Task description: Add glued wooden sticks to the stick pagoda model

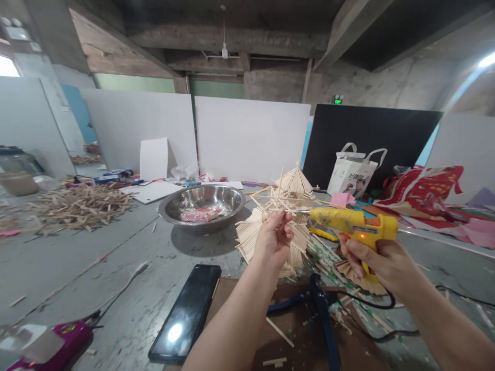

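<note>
My right hand point(375, 263) is wrapped round a yellow hot glue gun point(348, 221) with a small orange light lit on its side. Its nozzle points left, close to the fingertips of my left hand point(276, 237). Those fingers are pinched on a small open frame of thin wooden sticks point(266, 203); the exact grip is partly hidden. Behind and below it stand built pieces of pale wooden sticks, among them a pointed roof shape point(297, 179) and a fanned panel point(249, 237).
A steel bowl point(164, 215) with plastic packets stands left of centre. Nearer lie a phone point(187, 314), a brown board point(286, 355) and blue-handled cutters point(325, 319). A heap of sticks point(83, 206) is at left, a white bag point(350, 172) at back right. The gun's black cable trails rightward.
</note>
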Motion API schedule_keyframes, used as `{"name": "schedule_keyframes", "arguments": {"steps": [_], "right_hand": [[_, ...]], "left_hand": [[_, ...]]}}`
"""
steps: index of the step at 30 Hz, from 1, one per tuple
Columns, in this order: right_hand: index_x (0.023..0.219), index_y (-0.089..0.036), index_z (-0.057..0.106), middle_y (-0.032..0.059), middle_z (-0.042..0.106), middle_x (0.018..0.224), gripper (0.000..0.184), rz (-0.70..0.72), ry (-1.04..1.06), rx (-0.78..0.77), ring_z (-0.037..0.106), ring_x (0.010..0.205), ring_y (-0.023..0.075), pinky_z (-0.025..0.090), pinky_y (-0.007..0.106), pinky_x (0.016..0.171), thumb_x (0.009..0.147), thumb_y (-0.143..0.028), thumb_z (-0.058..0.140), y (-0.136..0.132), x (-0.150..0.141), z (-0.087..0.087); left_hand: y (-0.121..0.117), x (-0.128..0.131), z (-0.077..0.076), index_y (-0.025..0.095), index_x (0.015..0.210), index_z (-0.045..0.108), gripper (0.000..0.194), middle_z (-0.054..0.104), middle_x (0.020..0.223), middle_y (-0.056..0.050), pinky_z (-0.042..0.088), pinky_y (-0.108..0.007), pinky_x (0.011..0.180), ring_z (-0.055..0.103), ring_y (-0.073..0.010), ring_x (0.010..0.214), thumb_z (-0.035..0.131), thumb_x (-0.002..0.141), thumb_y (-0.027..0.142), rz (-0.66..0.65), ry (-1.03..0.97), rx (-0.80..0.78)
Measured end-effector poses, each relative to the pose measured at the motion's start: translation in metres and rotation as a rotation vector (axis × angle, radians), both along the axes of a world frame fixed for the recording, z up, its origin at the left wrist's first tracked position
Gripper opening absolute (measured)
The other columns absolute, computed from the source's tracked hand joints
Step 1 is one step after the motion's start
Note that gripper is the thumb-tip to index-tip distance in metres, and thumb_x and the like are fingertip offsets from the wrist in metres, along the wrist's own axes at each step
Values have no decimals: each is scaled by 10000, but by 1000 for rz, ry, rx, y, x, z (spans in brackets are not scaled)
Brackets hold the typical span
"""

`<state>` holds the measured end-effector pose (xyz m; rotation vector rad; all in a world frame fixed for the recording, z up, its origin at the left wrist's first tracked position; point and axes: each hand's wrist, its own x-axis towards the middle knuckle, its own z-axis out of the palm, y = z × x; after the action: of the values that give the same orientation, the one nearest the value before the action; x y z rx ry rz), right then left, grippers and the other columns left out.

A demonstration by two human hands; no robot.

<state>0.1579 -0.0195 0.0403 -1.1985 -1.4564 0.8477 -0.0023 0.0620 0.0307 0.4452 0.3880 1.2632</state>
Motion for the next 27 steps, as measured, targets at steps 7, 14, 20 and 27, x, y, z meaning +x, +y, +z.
{"name": "schedule_keyframes", "arguments": {"steps": [7, 14, 20, 27], "right_hand": [[742, -156, 495, -35, 462, 525, 286, 22, -12, -4, 396, 367, 60, 336, 220, 376, 688, -435, 529, 2, 2, -1], [739, -161, 506, -38, 449, 476, 308, -35, -49, -10, 390, 363, 74, 347, 229, 379, 684, -463, 518, 4, 5, -3], [697, -169, 502, -49, 435, 409, 282, 5, -7, -34, 400, 353, 82, 350, 228, 380, 696, -450, 513, 12, 13, -13], [750, -179, 511, -17, 530, 559, 233, 9, 212, 13, 416, 364, 66, 371, 224, 378, 688, -402, 544, 7, 11, -8]], "left_hand": [[-2, 0, 2, 118, 638, 516, 89, 553, 528, 25, 316, -91, 322, 412, 2, 344, 594, 635, 160, -15, -21, 0], [-3, 0, 4, 119, 632, 519, 84, 551, 537, 24, 316, -87, 324, 409, 6, 351, 591, 641, 160, -24, -18, -25], [-3, 0, 3, 120, 631, 512, 78, 545, 529, 29, 318, -91, 323, 414, 3, 349, 584, 641, 149, -30, -28, -14], [2, 1, -3, 128, 651, 499, 163, 558, 541, 33, 322, -118, 336, 434, -11, 341, 632, 591, 202, 120, 80, 99]]}}
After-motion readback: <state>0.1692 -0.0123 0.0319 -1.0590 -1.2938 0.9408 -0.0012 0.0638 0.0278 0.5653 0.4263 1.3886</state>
